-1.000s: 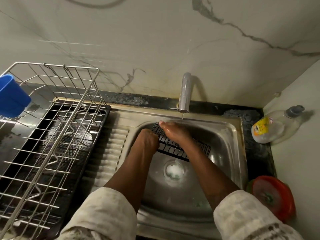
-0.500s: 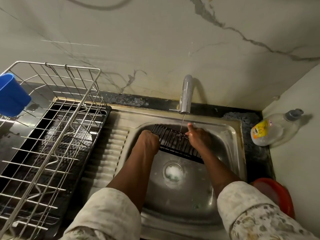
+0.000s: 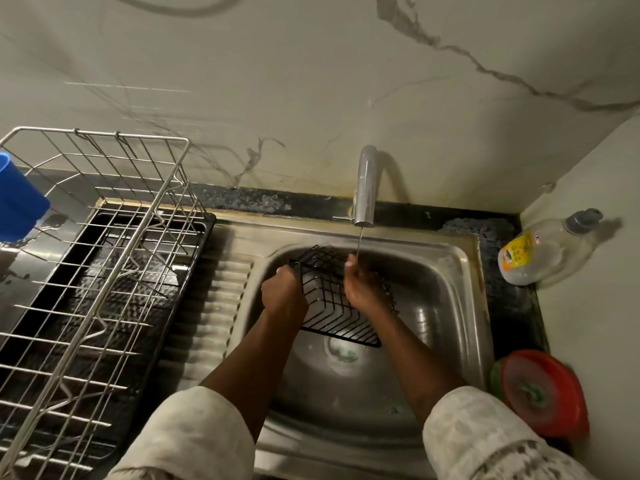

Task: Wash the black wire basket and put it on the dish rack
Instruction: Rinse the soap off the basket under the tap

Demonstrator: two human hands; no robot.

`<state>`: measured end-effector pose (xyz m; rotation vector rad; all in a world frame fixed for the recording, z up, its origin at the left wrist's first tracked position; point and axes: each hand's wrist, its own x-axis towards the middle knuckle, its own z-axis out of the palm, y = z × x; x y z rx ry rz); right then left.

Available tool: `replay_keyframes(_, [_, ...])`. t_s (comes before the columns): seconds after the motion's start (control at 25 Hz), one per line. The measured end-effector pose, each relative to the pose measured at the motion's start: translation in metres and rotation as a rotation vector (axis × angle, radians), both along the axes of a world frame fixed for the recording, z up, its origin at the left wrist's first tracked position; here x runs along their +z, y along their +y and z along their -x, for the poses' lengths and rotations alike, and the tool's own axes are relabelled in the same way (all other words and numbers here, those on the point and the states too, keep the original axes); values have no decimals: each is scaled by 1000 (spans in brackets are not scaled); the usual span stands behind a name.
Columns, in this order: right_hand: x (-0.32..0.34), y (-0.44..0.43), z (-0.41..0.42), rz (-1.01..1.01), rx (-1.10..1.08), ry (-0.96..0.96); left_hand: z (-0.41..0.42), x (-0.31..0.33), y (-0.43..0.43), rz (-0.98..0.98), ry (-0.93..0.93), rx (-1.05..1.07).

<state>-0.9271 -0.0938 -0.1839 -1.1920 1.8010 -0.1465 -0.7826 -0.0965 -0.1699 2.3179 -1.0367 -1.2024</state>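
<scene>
Gripping the left rim of the black wire basket (image 3: pixel 332 306), the left hand (image 3: pixel 282 296) has its fingers curled tight round the wire. The basket is tilted up inside the stainless steel sink bowl (image 3: pixel 443 306), its lower edge just above the round drain (image 3: pixel 341 355). The right hand (image 3: pixel 362 289) lies against the basket's wires from the three o'clock side, thumb raised into the thin stream of water (image 3: pixel 359 242) falling from the chrome tap (image 3: pixel 365 185) at twelve o'clock of the bowl. Whether its fingers hook round the wires cannot be told, since the back of the hand hides them. At nine o'clock of the sink, well apart from the basket, a silver wire dish rack (image 3: pixel 104 237) sits on a black drip tray (image 3: pixel 204 237), with a blue plastic cup (image 3: pixel 17 199) at its far left side. A clear plastic bottle with a yellow label (image 3: pixel 540 251) lies at two o'clock, and a red round plastic dish (image 3: pixel 543 393) sits at four o'clock.
</scene>
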Motion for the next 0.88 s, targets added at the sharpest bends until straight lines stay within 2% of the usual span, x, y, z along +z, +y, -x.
replay_keyframes(0.04, [-13,6,5,-6,-157,65,4,11,3,-40,-13,6])
replay_keyframes(0.08, [-24,9,9,-20,-289,75,5,14,3,1,57,169])
replay_keyframes(0.2, [-29,1,11,-86,-493,46,7,14,-8,-12,25,443])
replay_keyframes(0.48, [22,-19,-59,-106,-483,-126,10,23,-15,31,-78,437])
replay_keyframes(0.68, [-8,-13,-16,-13,-446,-105,7,19,-11,76,-101,400])
replay_keyframes(0.8, [-29,-15,17,-171,-544,-157,13,16,-6,97,-85,387])
replay_keyframes(0.88, [-28,-15,15,-153,-565,-149,14,16,-6,103,-97,384])
